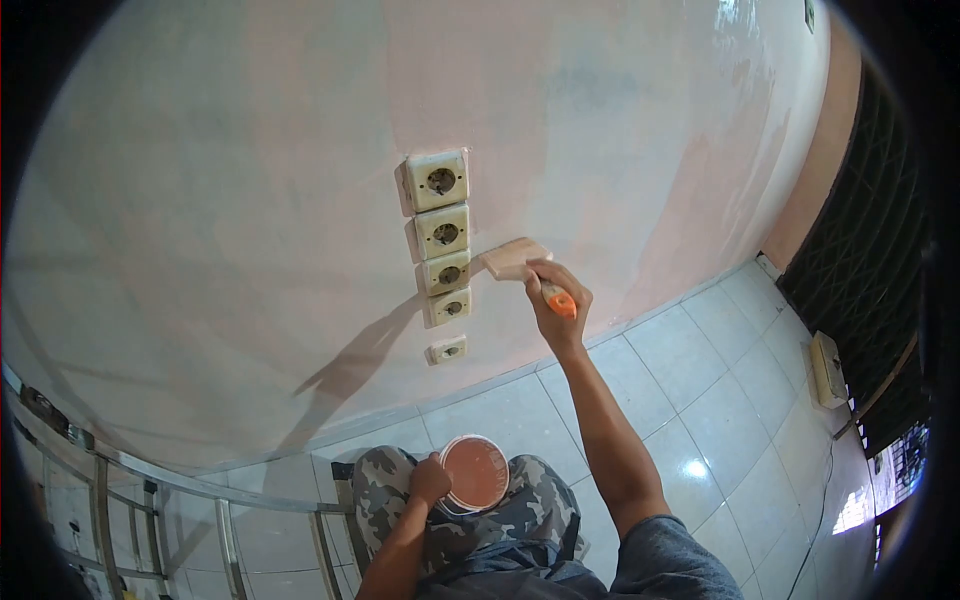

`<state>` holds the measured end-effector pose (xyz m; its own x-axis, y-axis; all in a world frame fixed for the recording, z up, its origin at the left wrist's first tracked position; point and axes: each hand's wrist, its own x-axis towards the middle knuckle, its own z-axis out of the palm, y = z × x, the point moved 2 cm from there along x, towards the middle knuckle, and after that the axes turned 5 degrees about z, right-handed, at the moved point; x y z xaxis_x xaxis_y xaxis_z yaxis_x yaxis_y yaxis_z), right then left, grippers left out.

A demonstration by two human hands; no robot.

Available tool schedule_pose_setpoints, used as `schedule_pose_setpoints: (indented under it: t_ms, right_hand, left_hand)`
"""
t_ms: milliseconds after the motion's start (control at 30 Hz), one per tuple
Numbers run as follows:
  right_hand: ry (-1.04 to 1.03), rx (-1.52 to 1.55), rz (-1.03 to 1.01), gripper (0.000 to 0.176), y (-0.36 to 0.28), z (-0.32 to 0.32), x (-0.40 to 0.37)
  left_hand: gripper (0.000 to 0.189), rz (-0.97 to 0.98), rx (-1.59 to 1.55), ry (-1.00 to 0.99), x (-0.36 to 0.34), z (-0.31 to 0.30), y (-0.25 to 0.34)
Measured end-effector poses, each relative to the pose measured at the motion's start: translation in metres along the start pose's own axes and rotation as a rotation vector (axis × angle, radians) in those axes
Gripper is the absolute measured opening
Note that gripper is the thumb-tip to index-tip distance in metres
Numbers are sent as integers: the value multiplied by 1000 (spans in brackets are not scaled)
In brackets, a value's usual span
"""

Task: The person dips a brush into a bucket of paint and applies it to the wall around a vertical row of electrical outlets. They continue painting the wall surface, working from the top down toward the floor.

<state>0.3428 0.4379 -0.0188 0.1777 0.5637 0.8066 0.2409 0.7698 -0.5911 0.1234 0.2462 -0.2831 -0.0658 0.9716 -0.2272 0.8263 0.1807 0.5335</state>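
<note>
My right hand (pixel 560 295) is closed around the orange-tipped handle of a wide paint brush (pixel 512 258). The bristles are at the wall (pixel 320 180), just right of a column of several cream sockets (pixel 441 181). Pinkish and pale patches cover the wall around them. Over my lap, my left hand (pixel 430 480) grips the rim of a small white bucket (pixel 476 473) that holds pink paint. The bucket sits between my knees in camouflage trousers (pixel 545 490).
A metal frame like a ladder (pixel 180 484) curves along the lower left. White floor tiles (pixel 680 355) run below the wall. To the right are a dark folding gate (pixel 860 220), a cream box (pixel 828 370) on the floor and a thin cable (pixel 822 510).
</note>
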Motion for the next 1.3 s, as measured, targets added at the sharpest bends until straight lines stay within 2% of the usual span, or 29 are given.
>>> schedule_pose_setpoints:
  t_ms: [33,100,133,167,200,233,300,333,367,467,533,567,600,667,733,833,867,900,933,967,1000,1033,1067,1100,1167,1300]
  right_hand:
    - [2,-1,-4,9,-2,1,10]
    - [-23,9,221,10,-8,10,43]
    - [2,43,243,12,-15,14,62]
    - [29,77,268,14,-25,17,83]
    - [52,97,223,17,-34,20,107]
    - [75,116,177,21,-43,22,133]
    - [103,124,-34,28,-73,20,185]
    - [144,177,-56,28,-91,20,208]
    - [151,168,-105,18,-105,18,229]
    - [216,204,-200,22,-136,15,272]
    - [383,189,-683,16,-149,16,281]
    - [353,165,-589,17,-147,16,277]
    - [352,167,-587,17,-135,18,269]
    - [271,257,-302,14,-97,26,245]
    - [291,29,-411,14,-72,22,188]
    - [130,-42,-256,14,-31,8,92]
    - [86,-18,-234,14,-25,2,68]
    - [61,5,-106,13,-20,-4,51]
    - [70,23,-63,12,-23,-8,47]
    - [75,36,-17,11,-26,-11,49]
    - [85,39,-51,11,-36,-13,59]
    - [43,21,25,11,-45,-13,73]
    - [-2,1,105,13,-51,-12,85]
    - [-1,3,76,13,-58,-11,102]
    - [-97,-22,227,20,-68,-4,144]
    - [-43,99,44,25,-108,8,246]
  left_hand:
    - [38,4,0,3,2,2,-1]
    - [39,-8,42,9,8,12,-9]
    - [39,0,44,20,13,15,-12]
    - [39,-71,14,-26,16,19,-16]
    - [39,-143,-16,-74,18,22,-19]
    - [37,-133,-10,-85,16,18,-16]
    - [36,-148,-21,-88,10,8,-4]
    - [36,-166,-34,-97,7,3,1]
    - [36,-164,-29,-101,3,-2,6]
    - [35,-168,-39,-131,4,-10,15]
    - [35,-151,-13,-96,1,-10,14]
    - [35,-150,-13,-94,4,-8,12]
    - [35,-163,-28,-96,6,-3,7]
    - [35,-175,-48,-92,4,2,2]
    - [36,-134,14,-77,4,-3,7]
    - [36,-123,-38,-101,18,21,-16]
    - [37,-102,-39,-190,27,34,-30]
    - [38,-44,44,-35,18,24,-18]
    - [39,-45,62,-22,11,11,-4]
    - [40,-25,42,-5,15,20,-12]
    - [42,-74,48,-72,21,21,-12]
    - [43,-126,-11,-208,29,27,-19]
    - [44,-103,38,-142,17,5,4]
    - [44,-70,70,-103,24,13,-4]
    - [42,-83,-10,-111,18,11,-6]
    - [41,-40,36,-84,13,3,1]
